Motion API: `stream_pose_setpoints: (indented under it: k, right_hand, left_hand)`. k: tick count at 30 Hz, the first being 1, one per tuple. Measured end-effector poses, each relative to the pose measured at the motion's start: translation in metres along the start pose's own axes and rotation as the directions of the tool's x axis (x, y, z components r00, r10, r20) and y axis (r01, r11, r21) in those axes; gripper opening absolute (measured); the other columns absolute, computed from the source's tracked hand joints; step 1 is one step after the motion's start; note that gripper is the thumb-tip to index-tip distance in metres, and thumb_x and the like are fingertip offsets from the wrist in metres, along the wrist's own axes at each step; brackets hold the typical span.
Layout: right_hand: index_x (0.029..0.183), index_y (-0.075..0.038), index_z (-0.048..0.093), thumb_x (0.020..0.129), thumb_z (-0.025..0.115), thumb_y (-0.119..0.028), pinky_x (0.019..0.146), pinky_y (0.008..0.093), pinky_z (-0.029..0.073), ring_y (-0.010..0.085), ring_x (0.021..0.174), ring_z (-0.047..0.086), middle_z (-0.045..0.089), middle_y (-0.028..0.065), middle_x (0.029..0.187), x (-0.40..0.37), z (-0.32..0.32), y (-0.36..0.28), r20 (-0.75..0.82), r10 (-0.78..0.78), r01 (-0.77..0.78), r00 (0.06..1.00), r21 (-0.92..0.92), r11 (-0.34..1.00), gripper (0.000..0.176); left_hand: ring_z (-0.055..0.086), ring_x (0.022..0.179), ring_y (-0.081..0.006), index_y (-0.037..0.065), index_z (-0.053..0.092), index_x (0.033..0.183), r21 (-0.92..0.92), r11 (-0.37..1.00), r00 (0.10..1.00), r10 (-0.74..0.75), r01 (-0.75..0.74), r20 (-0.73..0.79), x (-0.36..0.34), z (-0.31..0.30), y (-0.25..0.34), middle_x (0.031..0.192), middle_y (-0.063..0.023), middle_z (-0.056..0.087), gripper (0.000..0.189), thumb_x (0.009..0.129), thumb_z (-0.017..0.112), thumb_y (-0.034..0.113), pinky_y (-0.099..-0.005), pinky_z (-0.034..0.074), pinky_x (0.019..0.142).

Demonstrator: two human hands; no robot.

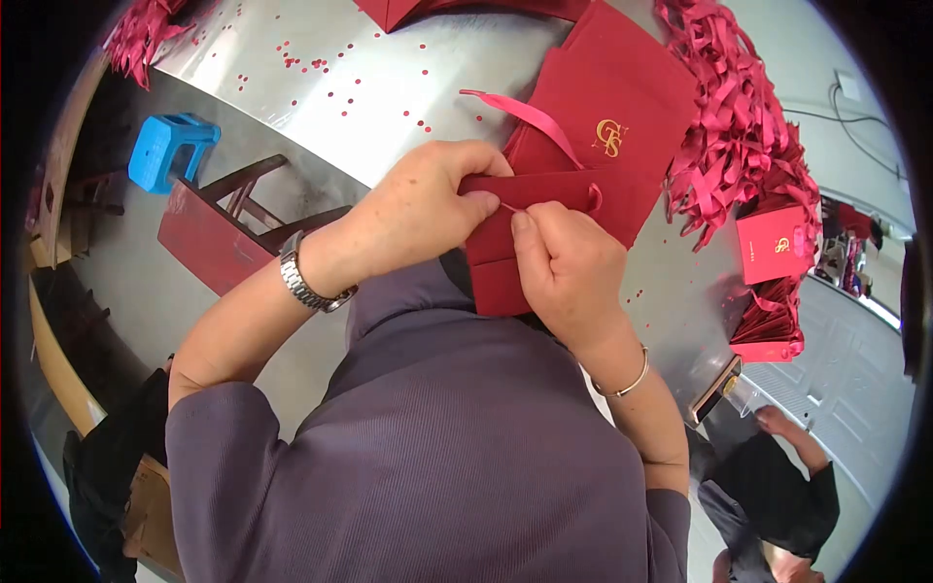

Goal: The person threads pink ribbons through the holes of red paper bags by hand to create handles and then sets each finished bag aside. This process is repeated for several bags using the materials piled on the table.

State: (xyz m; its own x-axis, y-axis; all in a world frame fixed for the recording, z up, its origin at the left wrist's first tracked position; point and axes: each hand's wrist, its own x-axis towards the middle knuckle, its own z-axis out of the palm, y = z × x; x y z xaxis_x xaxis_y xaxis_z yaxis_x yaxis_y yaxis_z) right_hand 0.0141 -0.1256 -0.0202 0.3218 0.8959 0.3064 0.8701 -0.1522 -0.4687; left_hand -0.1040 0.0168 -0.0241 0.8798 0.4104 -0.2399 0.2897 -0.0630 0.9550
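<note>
A red paper gift bag (492, 288) is held at the table edge close to my body. My left hand (423, 209), a metal watch on its wrist, is closed on the bag's upper edge. Beside it, my right hand (570, 272) pinches a thin pink ribbon end at the bag's edge with thumb and forefinger. A ribbon loop (595, 198) shows farther right along that edge. Just beyond my hands lies a stack of red gift bags (637, 92) with a gold logo. A loose pink ribbon (530, 115) rests across its left side.
Pink ribbons (724, 107) form a large heap right of the stack. More red bags (768, 251) stand farther right, near a phone (714, 391). Small red paper dots (316, 66) litter the metal table (389, 73). Left are a blue stool (160, 155) and a wooden stool (209, 238). Other people sit at both sides.
</note>
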Motion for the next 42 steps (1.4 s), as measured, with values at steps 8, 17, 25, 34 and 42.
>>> stream_pose_setpoints:
  k: [8,17,25,34,42]
  right_hand:
    - [0.063,-0.009,0.048,0.08,0.065,-0.01,0.042,0.0355,0.039,0.0226,0.046,0.052,0.048,0.0072,0.052,0.001,0.01,0.005,-0.09,0.022,-0.022,0.996,0.002,1.0,0.024]
    - [0.058,-0.01,0.043,0.076,0.065,-0.01,0.04,0.034,0.037,0.022,0.043,0.05,0.045,0.0065,0.049,0.016,-0.001,-0.005,-0.019,-0.073,0.069,0.997,-0.154,0.986,0.028]
    - [0.059,-0.011,0.046,0.075,0.064,-0.013,0.042,0.0344,0.04,0.0218,0.048,0.054,0.049,0.0044,0.051,0.015,0.002,0.004,0.055,0.001,-0.001,0.999,-0.009,1.0,0.024]
    - [0.063,-0.01,0.048,0.08,0.064,-0.012,0.046,0.0368,0.04,0.0247,0.05,0.051,0.048,0.0064,0.054,0.015,0.006,-0.002,0.073,-0.155,0.167,0.985,-0.197,0.966,0.024]
    - [0.062,-0.012,0.048,0.076,0.066,-0.014,0.046,0.0312,0.04,0.0187,0.051,0.048,0.044,0.0022,0.055,0.001,0.015,0.002,-0.087,-0.264,0.247,0.96,-0.169,0.954,0.023]
  left_hand:
    - [0.066,0.064,-0.018,-0.003,0.063,0.101,-0.062,0.991,0.993,-0.118,0.118,0.001,0.003,0.0,-0.001,0.078,-0.0144,0.066,0.018,0.083,0.06,0.002,-0.0319,0.051,0.06]
    - [0.065,0.078,-0.0384,-0.002,0.064,0.099,0.198,0.958,0.961,0.236,-0.205,-0.143,-0.002,0.008,-0.002,0.085,-0.0226,0.066,0.019,0.08,0.06,0.0,-0.04,0.053,0.071]
    - [0.065,0.083,-0.0389,-0.002,0.062,0.101,0.205,0.964,0.97,0.202,-0.172,-0.135,-0.005,0.005,-0.003,0.089,-0.0223,0.067,0.022,0.079,0.059,-0.001,-0.039,0.054,0.073]
    - [0.064,0.084,-0.0145,0.0,0.064,0.104,0.149,0.964,0.972,0.229,-0.219,-0.058,-0.006,0.006,-0.005,0.091,-0.0066,0.068,0.022,0.084,0.058,-0.008,-0.0266,0.052,0.077]
    - [0.06,0.079,-0.0098,-0.002,0.069,0.101,0.146,0.988,0.964,0.013,-0.054,0.265,0.015,-0.033,0.023,0.086,-0.0046,0.068,0.019,0.09,0.055,0.004,-0.0249,0.049,0.074]
